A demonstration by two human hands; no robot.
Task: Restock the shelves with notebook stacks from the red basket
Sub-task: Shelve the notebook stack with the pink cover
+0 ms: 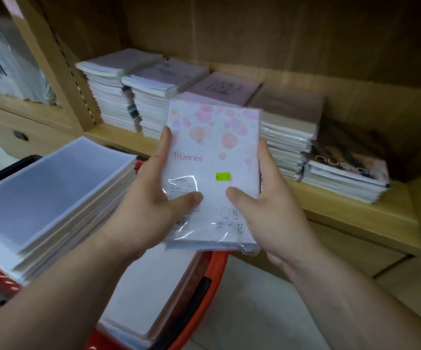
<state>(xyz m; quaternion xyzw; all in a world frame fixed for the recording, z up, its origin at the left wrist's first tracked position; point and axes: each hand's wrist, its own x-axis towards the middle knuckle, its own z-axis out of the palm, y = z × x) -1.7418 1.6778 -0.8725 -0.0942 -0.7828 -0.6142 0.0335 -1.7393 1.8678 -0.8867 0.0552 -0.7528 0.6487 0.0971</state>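
Note:
I hold a plastic-wrapped notebook stack [212, 157] with a white cover, pink bubbles and the word "Truenes", in front of the wooden shelf [356, 210]. My left hand [153, 198] grips its left edge with the thumb on the cover. My right hand [262, 210] grips its right edge the same way. Below them the red basket [217, 263] holds more notebook stacks, one tall pile [52, 188] at the left and a flat white one [151, 286] lower down.
Several notebook piles lie on the shelf: white ones [118, 92] at the back left, pale pink ones [287, 117] in the middle, a dark-covered pile [348, 170] at the right. A wooden upright [60, 61] divides the shelf from another bay on the left. Tiled floor [267, 311] lies below.

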